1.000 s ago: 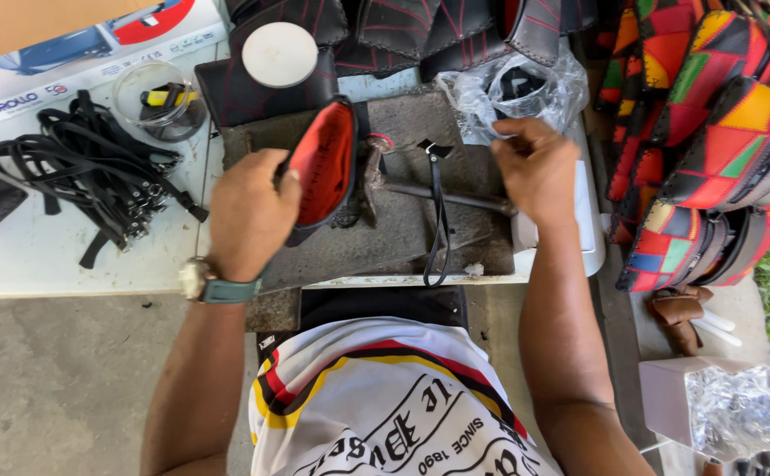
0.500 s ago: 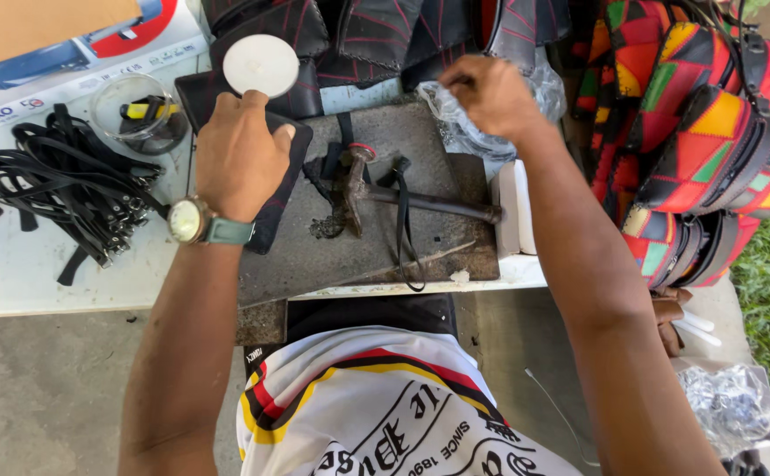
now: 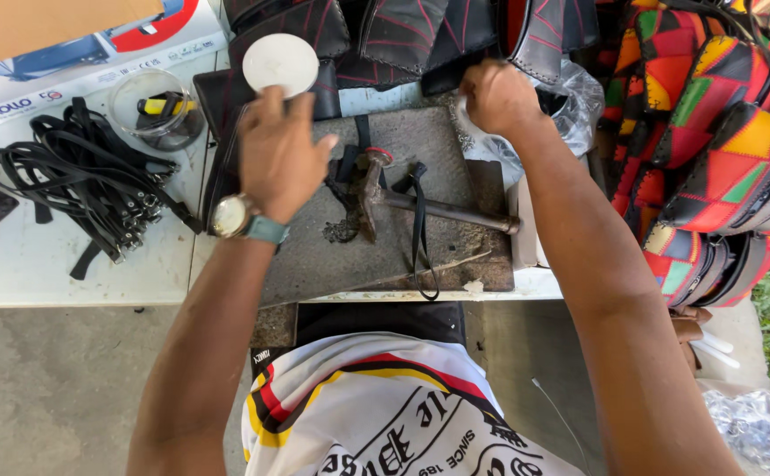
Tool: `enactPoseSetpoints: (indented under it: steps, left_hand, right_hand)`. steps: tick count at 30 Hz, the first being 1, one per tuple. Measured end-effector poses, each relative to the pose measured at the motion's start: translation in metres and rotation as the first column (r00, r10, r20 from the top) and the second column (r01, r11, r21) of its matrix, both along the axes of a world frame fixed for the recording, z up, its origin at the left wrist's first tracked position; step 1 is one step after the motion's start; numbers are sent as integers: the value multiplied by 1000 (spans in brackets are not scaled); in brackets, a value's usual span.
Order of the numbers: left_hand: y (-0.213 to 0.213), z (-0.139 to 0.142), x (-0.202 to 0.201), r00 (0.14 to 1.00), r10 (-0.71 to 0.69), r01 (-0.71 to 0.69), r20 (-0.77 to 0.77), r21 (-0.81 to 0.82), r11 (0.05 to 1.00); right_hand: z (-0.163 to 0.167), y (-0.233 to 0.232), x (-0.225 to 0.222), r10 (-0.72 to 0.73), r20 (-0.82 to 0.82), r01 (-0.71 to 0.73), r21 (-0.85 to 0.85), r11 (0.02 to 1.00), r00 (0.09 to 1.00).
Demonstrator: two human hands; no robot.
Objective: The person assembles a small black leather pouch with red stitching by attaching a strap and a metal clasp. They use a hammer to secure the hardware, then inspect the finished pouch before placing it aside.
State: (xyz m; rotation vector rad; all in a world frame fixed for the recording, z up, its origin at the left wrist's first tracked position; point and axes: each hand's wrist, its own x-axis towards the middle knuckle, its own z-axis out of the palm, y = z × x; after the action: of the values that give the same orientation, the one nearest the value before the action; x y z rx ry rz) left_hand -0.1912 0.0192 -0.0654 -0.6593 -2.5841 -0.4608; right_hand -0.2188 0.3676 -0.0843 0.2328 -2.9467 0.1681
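My left hand [image 3: 279, 154] lies palm down, fingers spread, on a flat black bag piece [image 3: 217, 106] at the left edge of a grey stone slab [image 3: 332, 256]. A watch sits on that wrist. My right hand [image 3: 499, 97] is at the slab's far right corner, fingers curled on the edge of a clear plastic bag [image 3: 583, 92]. Between my hands a hammer [image 3: 429, 210] lies on the slab, its head to the left. A thin black strap [image 3: 420, 238] loops over its handle.
A white round lid [image 3: 281, 62] and a clear tub [image 3: 151, 110] stand beyond my left hand. Tangled black straps [image 3: 76, 185] lie on the white table at left, near a printed box [image 3: 41, 62]. Colourful patchwork bags [image 3: 720, 150] hang at right. Black stitched pieces [image 3: 402, 31] line the back.
My left hand has laid the black and red piece down flat at the slab's left. My right hand left the slab and reached back to the plastic bag.
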Motion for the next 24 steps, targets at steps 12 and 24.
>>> enactPoseSetpoints:
  steps: [12, 24]
  left_hand:
    - [83, -44, -57, 928, -154, 88, 340, 200, 976]
    - [124, -38, -104, 831, -54, 58, 554, 11, 998]
  right_hand:
    - [20, -13, -24, 67, 121, -57, -82, 995, 990]
    - [-10, 33, -28, -111, 436, 25, 199, 980, 893]
